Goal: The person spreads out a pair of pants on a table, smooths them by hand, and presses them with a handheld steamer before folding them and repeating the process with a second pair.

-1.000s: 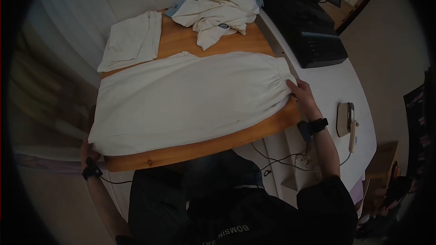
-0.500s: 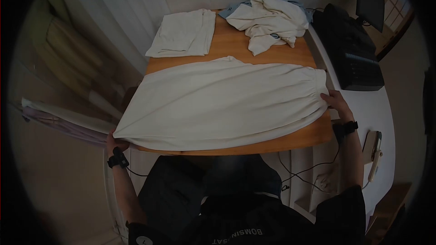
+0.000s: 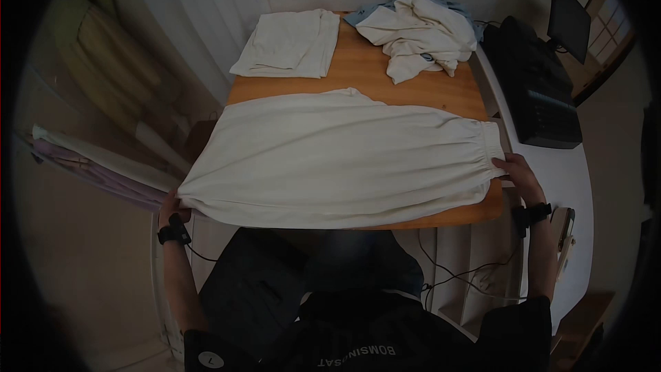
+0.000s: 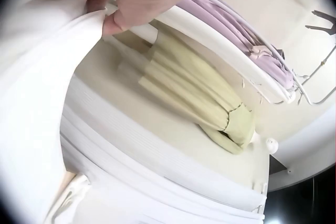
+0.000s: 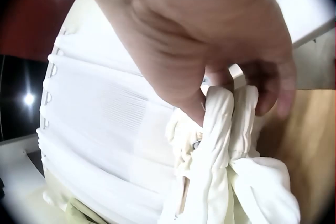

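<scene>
White pants (image 3: 330,158) lie stretched sideways over the wooden table, folded lengthwise, with a gathered elastic band at their right end. At their near left corner, my left hand (image 3: 172,208) pinches the fabric; the left wrist view shows thumb and fingers on the cloth (image 4: 37,77), which is drawn up to a peak. My right hand (image 3: 521,176) grips the elastic band (image 3: 492,148). Close up in the right wrist view, the gathered band (image 5: 218,124) stands in two bunched layers under the hand, the thumb on one side and the fingers on the other.
A folded white garment (image 3: 282,45) lies at the table's (image 3: 372,62) far left, a crumpled white garment (image 3: 423,34) over blue cloth at its far right. A black keyboard (image 3: 540,117) and monitor (image 3: 569,19) stand right. Cables (image 3: 454,279) hang below; clothes (image 3: 103,172) hang left.
The head view has swung, shifting the scene right. Both hands keep hold of the pants, whose near edge has come closer to the table's front edge. The right hand sits slightly lower.
</scene>
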The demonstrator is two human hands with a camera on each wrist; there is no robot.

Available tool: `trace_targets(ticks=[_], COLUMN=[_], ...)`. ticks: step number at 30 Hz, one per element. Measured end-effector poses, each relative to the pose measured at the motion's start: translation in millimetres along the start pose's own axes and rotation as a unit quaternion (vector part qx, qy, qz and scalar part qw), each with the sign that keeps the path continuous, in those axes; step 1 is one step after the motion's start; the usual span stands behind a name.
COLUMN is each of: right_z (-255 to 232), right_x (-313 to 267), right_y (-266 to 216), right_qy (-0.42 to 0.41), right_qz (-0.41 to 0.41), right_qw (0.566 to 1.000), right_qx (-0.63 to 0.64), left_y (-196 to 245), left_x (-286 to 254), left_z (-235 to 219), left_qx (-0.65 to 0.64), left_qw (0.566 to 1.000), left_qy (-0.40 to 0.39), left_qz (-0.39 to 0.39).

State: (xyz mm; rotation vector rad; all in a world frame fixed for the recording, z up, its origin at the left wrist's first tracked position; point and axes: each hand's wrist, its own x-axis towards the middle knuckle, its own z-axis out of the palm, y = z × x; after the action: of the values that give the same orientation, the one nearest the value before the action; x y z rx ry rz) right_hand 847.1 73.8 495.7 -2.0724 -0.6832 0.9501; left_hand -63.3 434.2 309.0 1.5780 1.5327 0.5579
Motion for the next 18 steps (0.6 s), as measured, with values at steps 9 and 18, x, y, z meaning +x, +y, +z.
trace_targets(ticks=[9, 18], right_z=[-97, -231], right_x=[48, 56], right_y=[-136, -86], right_qy=[-0.092, 0.088], right_qz=[-0.269, -0.451], right_qw=[0.896, 0.872], right_qx=[0.342, 0.168], left_y=[154, 232], left_x=[43, -17], left_z=[-109, -114], left_qx=[0.033, 0.156], left_qw=[0.973, 0.883], left_qy=[0.176, 0.319], left_qz=[0.145, 0.307])
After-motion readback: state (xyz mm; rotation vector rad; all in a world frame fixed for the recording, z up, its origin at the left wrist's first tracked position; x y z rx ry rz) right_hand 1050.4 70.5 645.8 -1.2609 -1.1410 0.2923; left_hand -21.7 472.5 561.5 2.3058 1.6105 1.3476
